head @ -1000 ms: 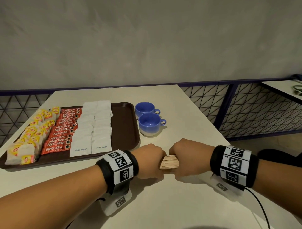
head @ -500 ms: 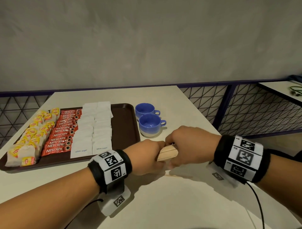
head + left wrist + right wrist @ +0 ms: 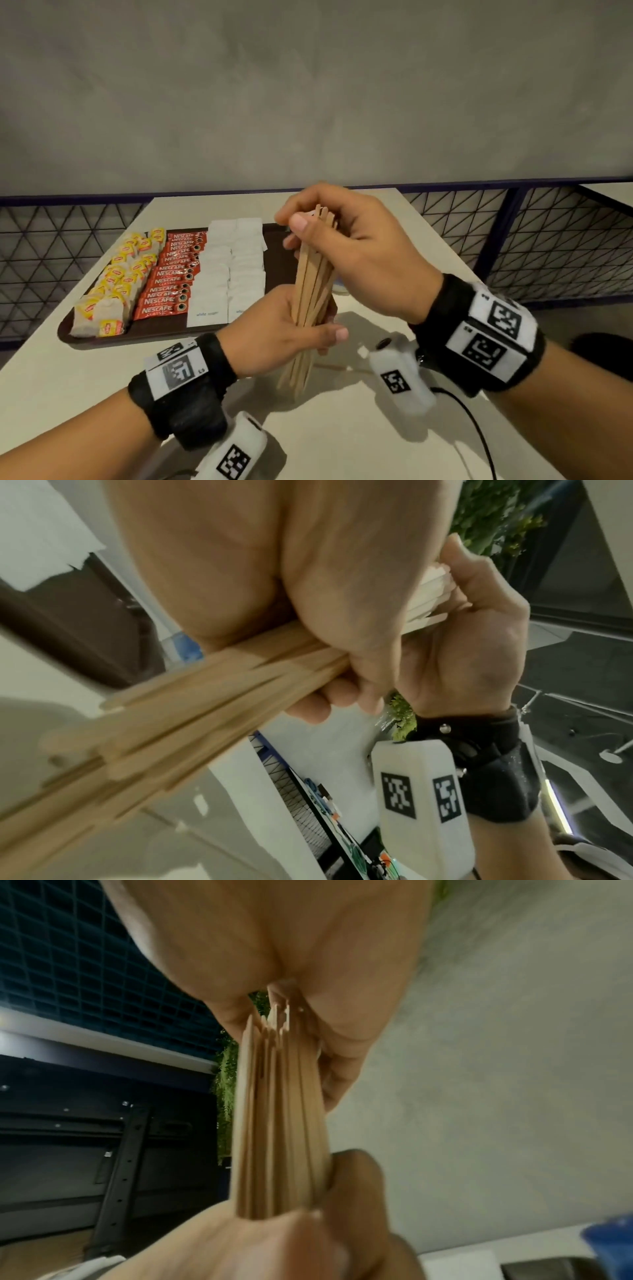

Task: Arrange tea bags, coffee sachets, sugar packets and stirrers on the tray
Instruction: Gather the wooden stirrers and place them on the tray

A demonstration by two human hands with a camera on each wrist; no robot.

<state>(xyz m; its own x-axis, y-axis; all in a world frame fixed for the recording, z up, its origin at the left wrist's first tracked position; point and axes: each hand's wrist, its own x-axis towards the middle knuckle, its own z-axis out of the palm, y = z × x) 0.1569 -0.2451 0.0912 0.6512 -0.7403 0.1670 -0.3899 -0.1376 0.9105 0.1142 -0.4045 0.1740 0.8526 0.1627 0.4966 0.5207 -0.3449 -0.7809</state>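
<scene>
A bundle of wooden stirrers [image 3: 310, 291] [image 3: 164, 715] [image 3: 277, 1123] stands nearly upright above the table. My left hand [image 3: 291, 329] grips its lower half, fingers curled round it. My right hand [image 3: 329, 233] holds the top ends, thumb in front. The brown tray [image 3: 281, 270] lies at the back left, holding rows of yellow tea bags [image 3: 120, 284], red coffee sachets [image 3: 171, 284] and white sugar packets [image 3: 233, 274]. The tray's right strip behind my hands is bare where it shows.
A loose stirrer [image 3: 330, 367] lies on the white table [image 3: 342, 428] under my hands. A blue cup [image 3: 339, 286] is mostly hidden behind my right hand. A dark mesh railing [image 3: 548, 240] borders the table at the back and right.
The stirrer bundle lay level between both fists just above the table. Both hands have raised it and turned it upright, the right hand moving to the top end.
</scene>
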